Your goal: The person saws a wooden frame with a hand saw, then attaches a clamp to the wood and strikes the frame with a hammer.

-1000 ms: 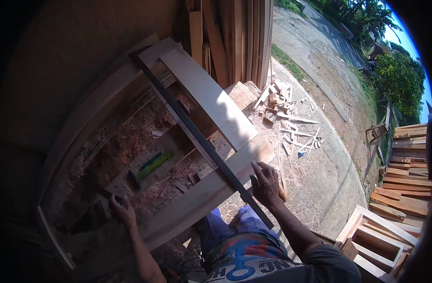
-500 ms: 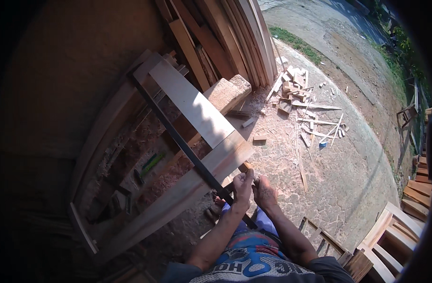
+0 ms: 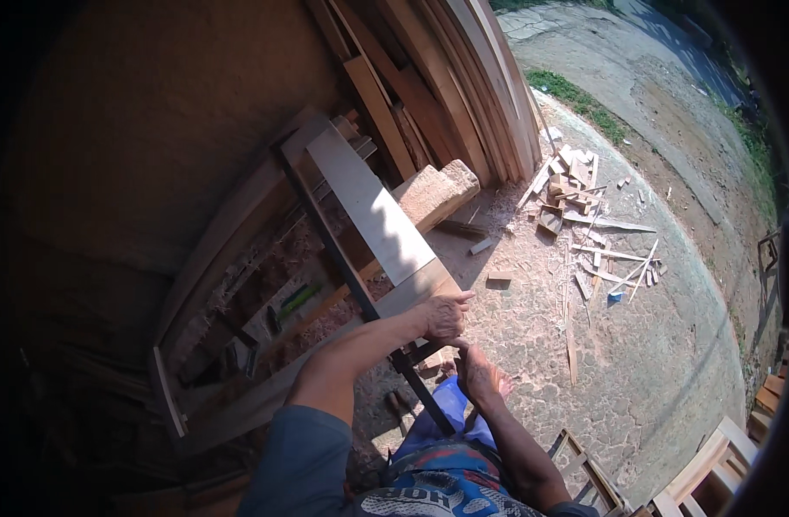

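Note:
A long black bar clamp (image 3: 334,246) lies across a wooden frame (image 3: 412,289), its near end reaching down toward my legs. My left hand (image 3: 447,317) is closed at the frame's near right corner, with its forearm crossing above the clamp. Whatever sits under those fingers is hidden. Just below it, my right hand (image 3: 481,376) is wrapped around the screw end of the clamp, beside the clamp's jaw (image 3: 405,358). A pale board (image 3: 369,200) forms the right side of the frame.
Tall planks (image 3: 472,95) lean at the back. A thick timber block (image 3: 437,194) supports the frame's right side. Wood offcuts (image 3: 593,215) and shavings litter the concrete floor. A green-handled tool (image 3: 300,298) shows inside the frame. Slatted wooden pieces (image 3: 705,465) stand at lower right.
My left hand has moved forward onto the frame's corner, its elbow swinging out left. My right hand has dropped slightly nearer to me. The view has shifted, moving the scene right and down.

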A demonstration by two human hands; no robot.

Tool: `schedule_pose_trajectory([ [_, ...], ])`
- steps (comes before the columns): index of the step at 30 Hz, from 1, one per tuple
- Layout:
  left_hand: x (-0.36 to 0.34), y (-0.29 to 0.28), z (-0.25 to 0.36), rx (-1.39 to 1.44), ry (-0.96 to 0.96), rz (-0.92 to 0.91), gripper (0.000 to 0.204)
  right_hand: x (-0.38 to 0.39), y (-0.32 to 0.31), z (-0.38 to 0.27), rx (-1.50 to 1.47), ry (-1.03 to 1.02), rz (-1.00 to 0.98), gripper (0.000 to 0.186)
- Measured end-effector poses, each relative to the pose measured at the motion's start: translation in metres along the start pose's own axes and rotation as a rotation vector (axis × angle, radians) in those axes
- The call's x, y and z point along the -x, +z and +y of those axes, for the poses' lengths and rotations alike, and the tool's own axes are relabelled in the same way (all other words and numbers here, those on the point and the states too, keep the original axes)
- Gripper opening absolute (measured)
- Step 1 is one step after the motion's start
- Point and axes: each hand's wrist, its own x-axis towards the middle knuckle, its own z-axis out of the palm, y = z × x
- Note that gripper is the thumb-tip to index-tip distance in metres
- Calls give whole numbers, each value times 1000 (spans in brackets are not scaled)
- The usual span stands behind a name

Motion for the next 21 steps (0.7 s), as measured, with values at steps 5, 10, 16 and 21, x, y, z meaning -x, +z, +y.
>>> schedule_pose_trajectory([
  [5, -8, 31, -14, -20, 135, 22, 66, 4, -13, -25, -97, -28, 76, 27],
  [10, -19, 6, -17, 29, 207, 15, 71, -2, -15, -26, 71, 138, 60, 26],
  [16, -18, 16, -16, 102, 209, -53, 78, -3, -16, -36, 27, 100, 32, 29],
  [21, -15, 19, -15, 87, 198, -9, 70, -11, -2, 10, 132, -13, -45, 31],
])
